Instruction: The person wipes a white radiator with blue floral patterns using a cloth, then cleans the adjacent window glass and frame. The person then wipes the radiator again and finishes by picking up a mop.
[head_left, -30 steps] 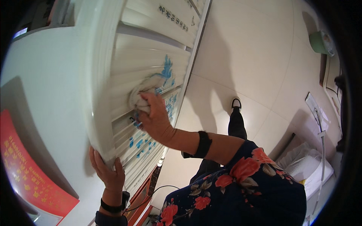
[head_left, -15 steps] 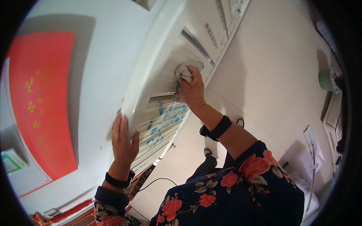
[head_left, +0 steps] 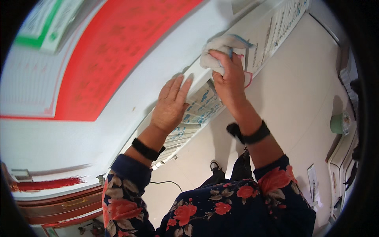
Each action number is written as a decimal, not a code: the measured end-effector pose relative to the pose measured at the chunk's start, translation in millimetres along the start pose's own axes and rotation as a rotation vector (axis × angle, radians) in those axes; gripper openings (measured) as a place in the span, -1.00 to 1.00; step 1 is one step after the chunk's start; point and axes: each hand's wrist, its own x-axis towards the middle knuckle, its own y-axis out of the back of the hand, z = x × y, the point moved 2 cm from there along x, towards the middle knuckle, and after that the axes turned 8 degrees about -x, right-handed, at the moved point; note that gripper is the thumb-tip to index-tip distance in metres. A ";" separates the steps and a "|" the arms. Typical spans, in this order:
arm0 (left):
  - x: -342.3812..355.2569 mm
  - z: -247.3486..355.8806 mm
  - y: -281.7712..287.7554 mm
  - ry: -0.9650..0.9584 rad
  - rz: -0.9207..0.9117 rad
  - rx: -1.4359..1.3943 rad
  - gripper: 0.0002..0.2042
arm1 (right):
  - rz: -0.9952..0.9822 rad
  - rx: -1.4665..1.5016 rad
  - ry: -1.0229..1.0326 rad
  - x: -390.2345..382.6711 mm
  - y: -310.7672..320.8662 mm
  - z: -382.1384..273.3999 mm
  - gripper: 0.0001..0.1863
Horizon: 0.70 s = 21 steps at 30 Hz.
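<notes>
The white slatted radiator [head_left: 276,33], with blue pictures and dark lettering on its front, runs diagonally up to the upper right. My right hand [head_left: 231,81] grips a bunched pale cloth [head_left: 217,41] with blue edging against the radiator's upper part; its fingertips are partly hidden in the folds. Lower and to the left, my left hand [head_left: 171,104] lies with fingers stretched out on the radiator's top rim beside the white wall, holding nothing.
A red paper poster [head_left: 106,55] and a green-bordered card [head_left: 35,29] are on the wall. A green bin [head_left: 338,125] stands at right, with a long flat-headed tool [head_left: 313,181] lower down. Wooden furniture [head_left: 63,201] sits lower left; a dark cable [head_left: 169,182] crosses the floor.
The view has turned. My right hand has moved the cloth farther along the radiator, and my left hand has slid up its rim, closer to the right one.
</notes>
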 end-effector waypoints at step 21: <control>-265.3 -80.5 58.6 0.340 0.631 -0.119 -0.75 | -0.595 -0.290 0.627 -185.6 -125.2 -240.8 -0.82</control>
